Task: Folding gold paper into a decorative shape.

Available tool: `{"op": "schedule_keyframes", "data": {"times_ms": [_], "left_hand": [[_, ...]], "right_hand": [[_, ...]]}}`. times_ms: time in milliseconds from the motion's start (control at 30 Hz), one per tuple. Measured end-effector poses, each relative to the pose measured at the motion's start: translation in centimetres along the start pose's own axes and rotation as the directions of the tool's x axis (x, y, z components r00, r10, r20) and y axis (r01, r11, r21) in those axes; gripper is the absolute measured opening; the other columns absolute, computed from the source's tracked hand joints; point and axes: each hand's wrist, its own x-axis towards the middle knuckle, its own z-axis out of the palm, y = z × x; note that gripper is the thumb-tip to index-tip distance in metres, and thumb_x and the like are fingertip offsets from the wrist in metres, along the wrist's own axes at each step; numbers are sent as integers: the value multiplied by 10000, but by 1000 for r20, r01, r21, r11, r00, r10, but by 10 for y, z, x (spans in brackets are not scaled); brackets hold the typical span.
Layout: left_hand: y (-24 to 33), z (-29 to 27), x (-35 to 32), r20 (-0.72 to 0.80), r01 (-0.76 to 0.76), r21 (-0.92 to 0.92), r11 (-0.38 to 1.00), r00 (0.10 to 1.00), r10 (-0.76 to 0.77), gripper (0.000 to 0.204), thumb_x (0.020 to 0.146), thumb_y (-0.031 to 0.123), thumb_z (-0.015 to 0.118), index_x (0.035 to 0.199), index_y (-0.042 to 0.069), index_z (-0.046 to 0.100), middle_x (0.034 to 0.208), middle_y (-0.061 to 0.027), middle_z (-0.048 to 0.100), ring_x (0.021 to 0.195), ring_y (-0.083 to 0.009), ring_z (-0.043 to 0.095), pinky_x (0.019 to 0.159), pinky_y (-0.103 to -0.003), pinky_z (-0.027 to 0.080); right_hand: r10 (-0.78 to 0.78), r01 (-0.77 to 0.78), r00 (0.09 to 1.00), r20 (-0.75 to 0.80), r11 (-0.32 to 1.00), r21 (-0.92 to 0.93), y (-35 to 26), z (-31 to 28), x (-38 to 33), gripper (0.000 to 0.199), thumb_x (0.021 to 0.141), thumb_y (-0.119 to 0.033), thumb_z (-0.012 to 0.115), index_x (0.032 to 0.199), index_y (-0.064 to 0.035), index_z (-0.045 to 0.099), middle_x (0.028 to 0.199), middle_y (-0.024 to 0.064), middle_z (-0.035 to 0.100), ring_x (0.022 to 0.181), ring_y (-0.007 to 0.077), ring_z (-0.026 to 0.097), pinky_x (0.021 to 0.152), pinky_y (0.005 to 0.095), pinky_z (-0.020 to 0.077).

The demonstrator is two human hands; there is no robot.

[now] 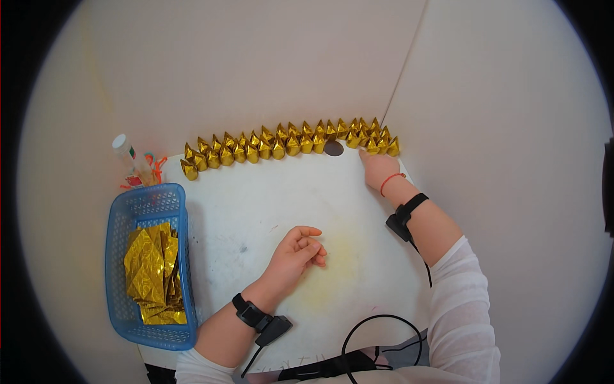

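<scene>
Above the middle of the white tabletop [224, 211], my left hand [295, 259] is loosely curved, fingers apart, with nothing visible in it. My right hand [380, 171] reaches to the far right, its index finger stretched toward the folded gold foil paper ingots [373, 146]. That fingertip is close beside the nearest ones; whether it touches them I cannot tell, and the other fingers are tucked out of sight. The pointed ingots [252, 152] stand upright in two tight rows along the far edge. A dark round spot [333, 148] interrupts the front row.
At the left stands a blue perforated plastic basket [187, 256] holding a stack of flat gold foil sheets [147, 265]. Behind it are a white-capped clear bottle [121, 146] and orange ties [155, 168]. Walls border the far side and right. A black cable [348, 336] loops near the front edge.
</scene>
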Motion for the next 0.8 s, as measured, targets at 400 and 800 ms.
{"op": "schedule_keyframes", "data": {"times_ms": [400, 800], "left_hand": [[-16, 6, -7, 98, -96, 299, 949, 993, 70, 205, 988, 91, 539, 1185, 39, 513, 881, -46, 596, 781, -119, 579, 751, -281, 502], [71, 51, -90, 97, -238, 912, 335, 917, 387, 130, 842, 69, 638, 971, 59, 631, 641, -52, 554, 609, -160, 543, 609, -298, 446]], "right_hand": [[-216, 290, 957, -194, 769, 570, -46, -17, -83, 525, 847, -157, 598, 1366, -121, 525, 892, 149, 684, 844, 292, 671, 754, 396, 527], [-225, 124, 973, -53, 318, 940, -68, 12, -142, 435, 850, -139, 669, 1257, -18, 575, 690, 66, 621, 641, 141, 594, 626, 288, 483]]}}
